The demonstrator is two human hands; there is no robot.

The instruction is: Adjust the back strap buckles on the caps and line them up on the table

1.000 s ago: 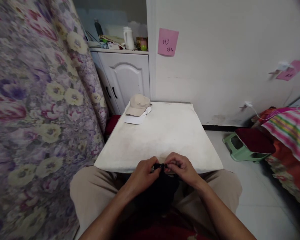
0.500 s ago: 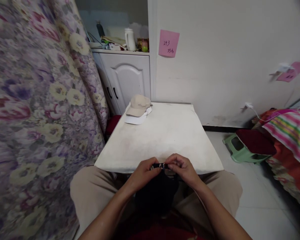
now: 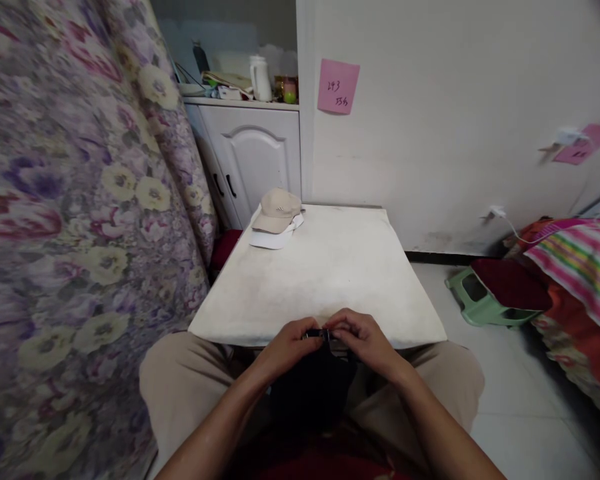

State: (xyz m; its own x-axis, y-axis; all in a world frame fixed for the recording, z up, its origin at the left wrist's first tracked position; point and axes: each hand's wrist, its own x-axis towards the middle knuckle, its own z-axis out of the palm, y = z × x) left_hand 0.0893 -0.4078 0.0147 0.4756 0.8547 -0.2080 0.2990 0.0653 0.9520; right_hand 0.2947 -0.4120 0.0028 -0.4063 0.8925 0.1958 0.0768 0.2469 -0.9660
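A black cap [image 3: 307, 390] hangs over my lap at the table's near edge, its back strap with a small metal buckle uppermost. My left hand [image 3: 293, 343] is closed on the buckle side of the strap, thumb on top. With its fingertips pinched, my right hand [image 3: 355, 333] grips the strap just right of the buckle. The cap's lower part is too dark to make out in detail. Farther off, a beige cap [image 3: 279, 208] rests on top of a white cap [image 3: 267, 241] at the table's far left corner.
The white-covered table [image 3: 350, 267] stands before my knees. A floral curtain [image 3: 90, 220] hangs close on the left. Behind are a white cabinet [image 3: 260, 153] and a wall with a pink note [image 3: 338, 87]. On the right are a green stool [image 3: 480, 300] and a striped bedspread [image 3: 585, 260].
My right fingers have shifted slightly left, closer to the buckle and my left hand. The black cap and the two caps on the table stay in place.
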